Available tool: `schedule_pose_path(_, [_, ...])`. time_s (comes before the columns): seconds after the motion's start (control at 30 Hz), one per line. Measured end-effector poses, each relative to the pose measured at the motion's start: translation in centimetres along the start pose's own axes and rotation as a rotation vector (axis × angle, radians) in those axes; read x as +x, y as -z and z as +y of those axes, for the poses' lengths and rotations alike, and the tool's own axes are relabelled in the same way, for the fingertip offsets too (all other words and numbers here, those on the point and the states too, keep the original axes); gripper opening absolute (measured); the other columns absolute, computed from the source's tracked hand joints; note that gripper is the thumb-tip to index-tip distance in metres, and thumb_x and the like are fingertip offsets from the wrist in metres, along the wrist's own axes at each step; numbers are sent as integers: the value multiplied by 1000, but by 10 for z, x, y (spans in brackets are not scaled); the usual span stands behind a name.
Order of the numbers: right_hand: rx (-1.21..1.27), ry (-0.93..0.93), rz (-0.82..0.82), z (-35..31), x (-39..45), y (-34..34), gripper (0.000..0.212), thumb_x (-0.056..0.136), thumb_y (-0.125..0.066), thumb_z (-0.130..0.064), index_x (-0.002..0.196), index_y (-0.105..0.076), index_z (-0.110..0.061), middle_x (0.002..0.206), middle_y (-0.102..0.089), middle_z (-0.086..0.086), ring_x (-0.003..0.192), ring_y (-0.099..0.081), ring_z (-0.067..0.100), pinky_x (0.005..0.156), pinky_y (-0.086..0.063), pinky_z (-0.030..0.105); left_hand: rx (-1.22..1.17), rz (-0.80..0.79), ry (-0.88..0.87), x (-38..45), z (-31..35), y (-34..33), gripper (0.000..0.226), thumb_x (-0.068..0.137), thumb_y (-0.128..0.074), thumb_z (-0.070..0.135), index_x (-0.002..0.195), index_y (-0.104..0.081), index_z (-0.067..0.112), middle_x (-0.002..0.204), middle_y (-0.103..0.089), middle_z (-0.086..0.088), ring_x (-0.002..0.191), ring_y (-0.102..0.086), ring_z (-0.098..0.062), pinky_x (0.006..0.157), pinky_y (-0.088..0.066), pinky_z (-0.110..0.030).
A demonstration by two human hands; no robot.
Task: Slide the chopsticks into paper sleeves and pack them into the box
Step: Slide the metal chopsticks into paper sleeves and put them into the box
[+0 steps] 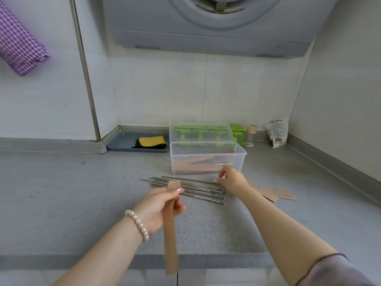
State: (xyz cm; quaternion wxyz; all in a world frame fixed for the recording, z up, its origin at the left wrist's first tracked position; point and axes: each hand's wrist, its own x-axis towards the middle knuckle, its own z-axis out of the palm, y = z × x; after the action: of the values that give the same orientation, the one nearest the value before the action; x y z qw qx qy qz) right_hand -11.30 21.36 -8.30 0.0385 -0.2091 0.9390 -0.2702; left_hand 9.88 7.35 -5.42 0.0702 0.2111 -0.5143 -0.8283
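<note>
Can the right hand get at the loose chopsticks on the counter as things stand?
Probably yes. The right hand already sits at the near end of the loose chopsticks, with nothing lying over them. The left hand holds a paper sleeve clear of that end.

Both forearms are bare nearly to the elbow. The left wrist wears a bracelet [137, 224] of round, glossy white pearl-like beads strung in a single row. At the right elbow shows the edge of a loose sleeve [334, 271] in muted grey-lilac cloth with a thin dark hem, and the fingernails [179, 190] of the left hand look pale and glossy.
</note>
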Motion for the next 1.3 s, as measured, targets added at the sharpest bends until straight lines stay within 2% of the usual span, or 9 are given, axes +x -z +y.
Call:
schedule_pose_path(0.27, [-227,119,-10,9,11,-12,19,92,-56,-26,100,-60,-10,112,-56,13,101,-53,29,82,-43,32,150,-70,3,-8,-2,0,16,93,-49,8,94,-62,-3,63,-62,-8,49,-57,-13,47,-51,-25])
schedule_pose_path(0.33, [-288,201,50,6,8,-8,17,94,-52,-25,98,-58,-10,109,-54,12,102,-50,30,86,-43,35,189,-97,-11,-10,-1,-1,16,93,-49,8,96,-61,-1,64,-62,-8,49,-57,-13,48,-51,-25])
schedule_pose_path(0.4, [-254,277,91,-3,1,3,16,95,-50,-22,95,-57,-7,97,-57,10,88,-53,27,76,-44,34,234,-111,-34,-11,-1,-2,13,93,-49,7,97,-60,2,65,-60,-7,50,-55,-13,48,-50,-25])
schedule_pose_path(0.47, [-14,292,63,-15,-12,24,11,94,-53,-16,89,-57,-7,78,-62,4,62,-53,16,58,-43,27,288,-118,-54,-11,0,-2,11,93,-49,5,99,-59,3,68,-59,-7,52,-55,-13,50,-51,-25])
schedule_pose_path(0.53, [446,269,47,-25,-29,50,9,88,-61,-5,79,-61,-6,63,-65,2,47,-52,7,50,-44,18,341,-131,-68,-10,1,-2,12,93,-49,4,100,-58,3,71,-58,-8,54,-55,-12,52,-51,-25])
schedule_pose_path(0.67, [1375,218,-59,-26,-49,96,21,85,-55,-1,67,-64,-8,54,-58,0,49,-50,8,48,-45,17,410,-127,-102,-7,-2,-7,8,93,-51,9,95,-58,7,71,-60,-7,54,-55,-12,52,-50,-24])
schedule_pose_path(0.77, [1613,223,-116,-21,-53,113,20,86,-54,-21,69,-59,-13,50,-49,-5,46,-41,6,45,-39,16,447,-133,-122,-4,-5,-10,8,93,-52,12,95,-59,10,70,-63,-6,56,-56,-13,56,-50,-26])
schedule_pose_path(1.07, [1205,234,341,-20,-65,113,30,100,-40,-23,73,-48,-15,44,-54,-5,42,-47,9,45,-39,22,555,-203,-145,-5,-9,-17,13,91,-51,5,102,-57,8,74,-61,-5,57,-57,-11,55,-50,-25])
schedule_pose_path(1.3, [1035,326,504,-33,-75,107,28,100,-42,-24,74,-48,-14,45,-56,-7,42,-48,8,45,-41,20,584,-191,-149,-5,-13,-19,14,92,-50,5,102,-58,10,75,-62,-5,59,-57,-11,57,-50,-25])
